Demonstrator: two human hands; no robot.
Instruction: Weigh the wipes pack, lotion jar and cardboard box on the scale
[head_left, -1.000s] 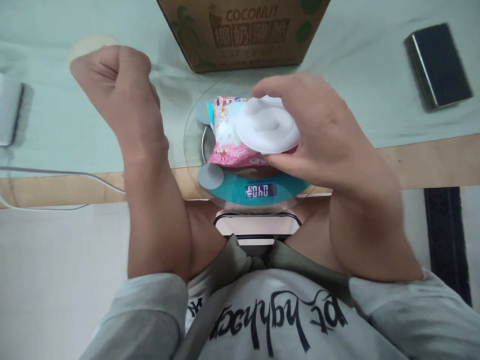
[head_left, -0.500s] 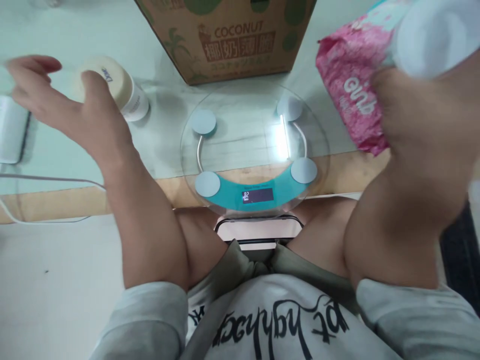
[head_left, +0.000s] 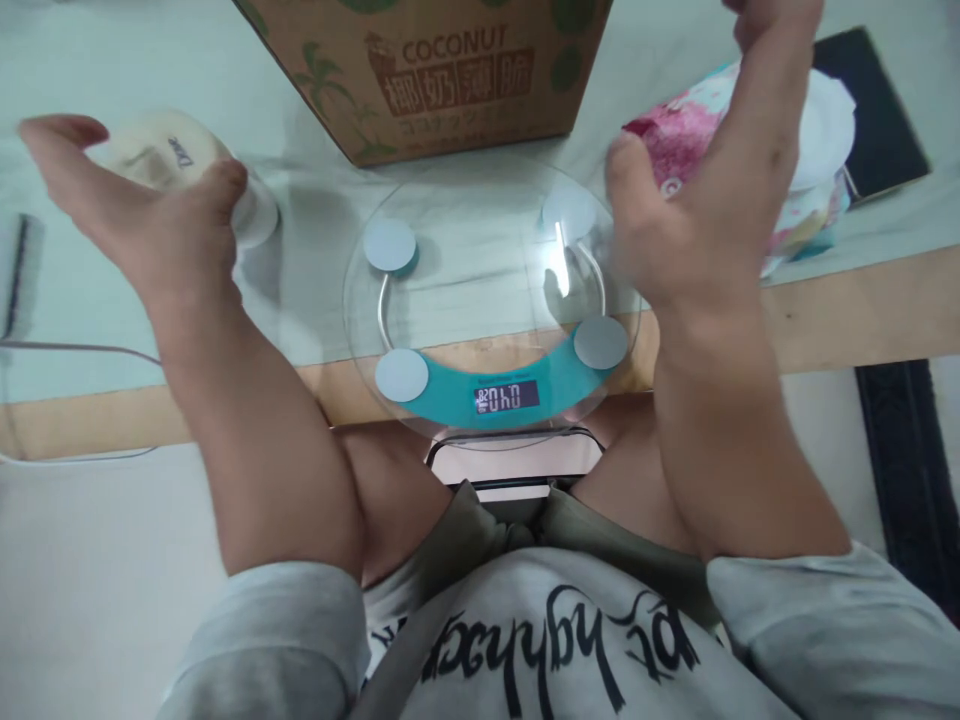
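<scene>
Clear glass scale w/ a teal front band sits mid-way along the near edge of the desk, its rim poking slightly past the wood strip. Display on the band is lit, digits upside down from this view.

R hand is over the pink-&-white packet just R of the scale, nr the desk's right part; thumb & fingers wide apart, fingers pointing to the far edge. Can't tell if it touches the packet. Packet lies on the cloth w/ its white lid facing up, partly overlapping a dark box toward the far right corner.

L hand is by the cream-lidded jar, upright on the desk's left side; thumb & fingers spread wide about the lid, contact unclear.

Cardboard box stands behind the scale, toward the far edge, printed "COCONUT". Grey cable runs in from the left edge, nr the front.
</scene>
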